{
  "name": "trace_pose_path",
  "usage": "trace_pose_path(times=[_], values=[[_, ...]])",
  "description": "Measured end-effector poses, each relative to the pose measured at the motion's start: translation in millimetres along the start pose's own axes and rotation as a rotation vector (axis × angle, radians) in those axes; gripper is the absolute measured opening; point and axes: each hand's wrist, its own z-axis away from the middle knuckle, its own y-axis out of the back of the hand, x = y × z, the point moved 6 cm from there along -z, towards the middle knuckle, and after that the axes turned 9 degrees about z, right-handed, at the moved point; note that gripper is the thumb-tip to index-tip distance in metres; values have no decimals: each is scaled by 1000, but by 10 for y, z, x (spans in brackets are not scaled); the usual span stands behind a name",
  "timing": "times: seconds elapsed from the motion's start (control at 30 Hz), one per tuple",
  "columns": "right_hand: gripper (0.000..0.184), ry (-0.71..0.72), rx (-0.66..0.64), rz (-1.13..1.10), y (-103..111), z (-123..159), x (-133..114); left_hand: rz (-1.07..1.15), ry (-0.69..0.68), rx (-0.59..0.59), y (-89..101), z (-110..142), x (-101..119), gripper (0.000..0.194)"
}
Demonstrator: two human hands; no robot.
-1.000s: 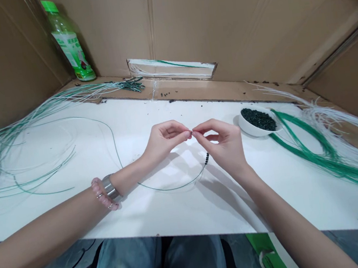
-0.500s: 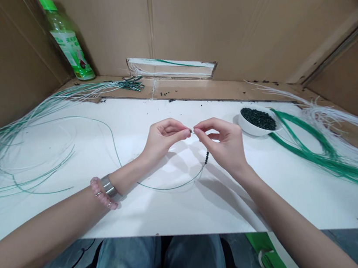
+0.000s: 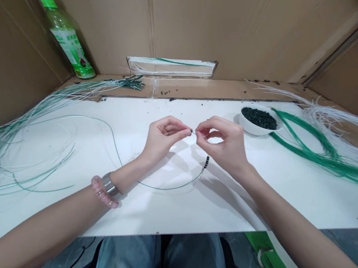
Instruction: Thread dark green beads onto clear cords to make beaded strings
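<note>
Carefully, a person seated at a white table (image 3: 176, 215) pinches a small dark bead (image 3: 192, 131) between the thumb and forefinger of the left hand (image 3: 162, 140), the grip closed to the fingertips, likely because so tiny a piece leaves room for little else. Just beside it, the right hand (image 3: 224, 141) has its thumb and forefinger nipped together on a green thread (image 3: 179, 187), the other fingers loosely curled; a short stretch shows between the hands, near enough, it seems, for a limp line to hold straight. Below the right hand hangs a row of dark beads (image 3: 206, 162), from which the thread loops across the table and under the left forearm. A white bowl (image 3: 253, 129) of beads sits just beyond the right hand, apparently set for an easy reach. Next to it lie green strands (image 3: 314, 156), while a beaded bundle (image 3: 131, 84) rests at the back left, by the cardboard wall (image 3: 183, 19), seemingly laid there to leave the middle for handwork. A green bottle (image 3: 70, 47) stands upright in the corner.
</note>
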Motion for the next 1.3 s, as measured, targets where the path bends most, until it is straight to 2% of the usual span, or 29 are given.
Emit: trace_pose_path(times=[0.3,0.6,0.8,1.1,1.3], values=[[10,29,-3,21,-4,3,-10,-36,-2,18,16,2,0,17],[11,69,-5,59,-4,0,-35,-48,-35,-13,-12,-4,12,18],[12,123,-60,93,-33,-2,-57,-104,-61,-49,-10,7,21,15],[11,-9,-77,-40,-41,-6,23,-192,-108,-18,10,23,59,16],[10,14,-113,-20,-99,31,14,-215,-193,-17,4,25,85,15]])
